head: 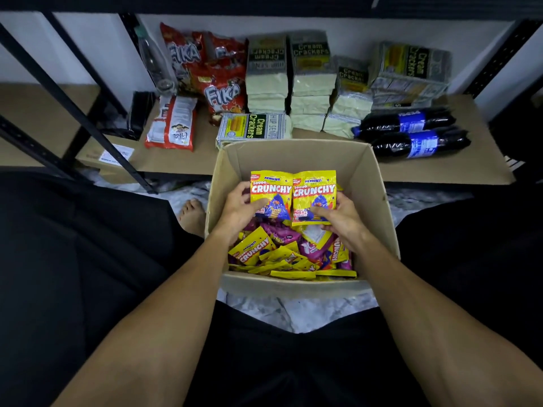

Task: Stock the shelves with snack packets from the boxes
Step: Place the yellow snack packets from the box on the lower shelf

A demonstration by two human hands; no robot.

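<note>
An open cardboard box [370,183] stands on the floor between my knees, in front of the low shelf [188,163]. Inside it lie several yellow and purple snack packets [282,254]. My left hand [238,210] grips one yellow Crunchy packet [270,189] with its thumb on the front. My right hand [343,218] grips a second yellow Crunchy packet [314,195] beside the first. Both packets are held upright, side by side, above the box's contents.
The shelf holds red Fika bags [223,89], a white and red bag [173,124], stacks of cream cracker packs [311,80], two dark rolls with blue labels [411,133] and a clear bottle [155,63]. Black shelf posts [73,107] stand left. A bare foot [191,212] rests beside the box.
</note>
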